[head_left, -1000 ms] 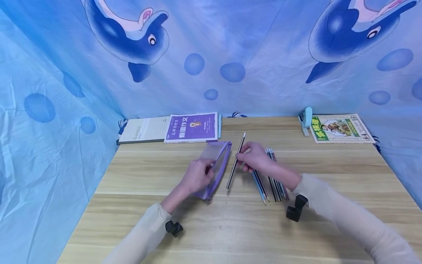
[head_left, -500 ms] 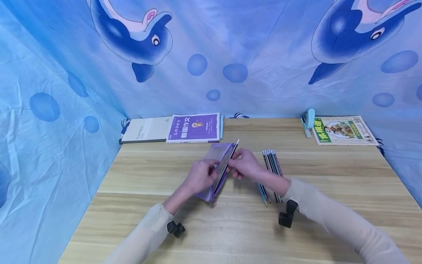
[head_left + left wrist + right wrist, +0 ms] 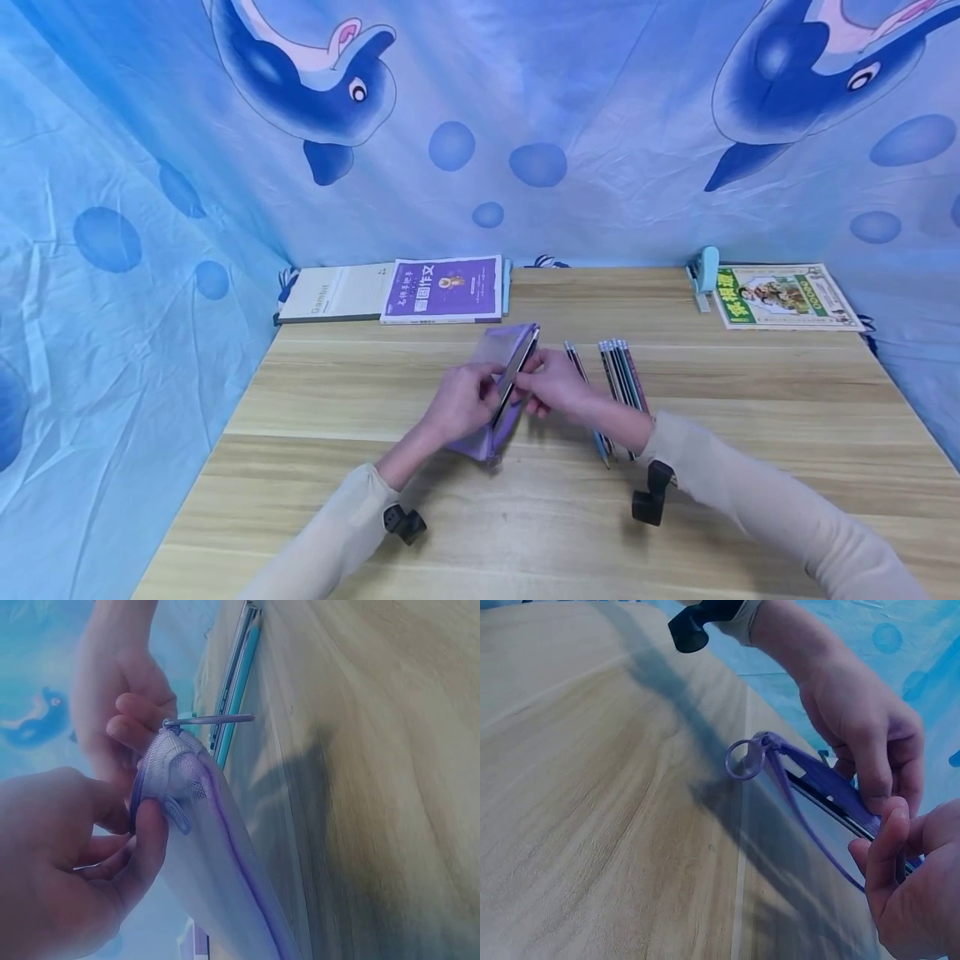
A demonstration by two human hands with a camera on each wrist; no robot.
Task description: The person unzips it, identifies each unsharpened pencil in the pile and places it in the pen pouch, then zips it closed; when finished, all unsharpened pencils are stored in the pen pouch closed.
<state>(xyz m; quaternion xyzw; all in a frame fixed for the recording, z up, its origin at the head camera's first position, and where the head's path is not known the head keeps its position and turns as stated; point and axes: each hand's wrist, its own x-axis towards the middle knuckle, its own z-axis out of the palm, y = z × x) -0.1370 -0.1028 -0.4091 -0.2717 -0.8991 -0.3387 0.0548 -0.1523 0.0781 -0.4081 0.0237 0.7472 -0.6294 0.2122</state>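
A translucent purple zip pencil case [image 3: 501, 340] stands with its mouth spread, a round ring [image 3: 745, 760] at its near end. My left hand [image 3: 460, 402] pinches the left edge of the mouth between thumb and fingers. My right hand [image 3: 558, 382] holds a dark striped pencil [image 3: 504, 404] lying lengthwise within the mouth; its far end shows near the case's top corner. Right fingertips sit close to the case's right edge. Beside the right hand lie a small group of pencils [image 3: 573, 358] and a larger bunch [image 3: 621, 367], both partly hidden by the right arm.
Behind the case are a purple book [image 3: 442, 290] and a pale notebook [image 3: 337, 293]. A light blue stapler [image 3: 705, 271] and a green-and-white booklet [image 3: 783, 296] lie at the back right. A blue dolphin-print cloth [image 3: 562, 100] hangs behind the wooden table [image 3: 525, 533].
My right hand has carried the pencil leftward from above the table into the case's open mouth and lowered it. The left hand keeps its pinch on the case edge.
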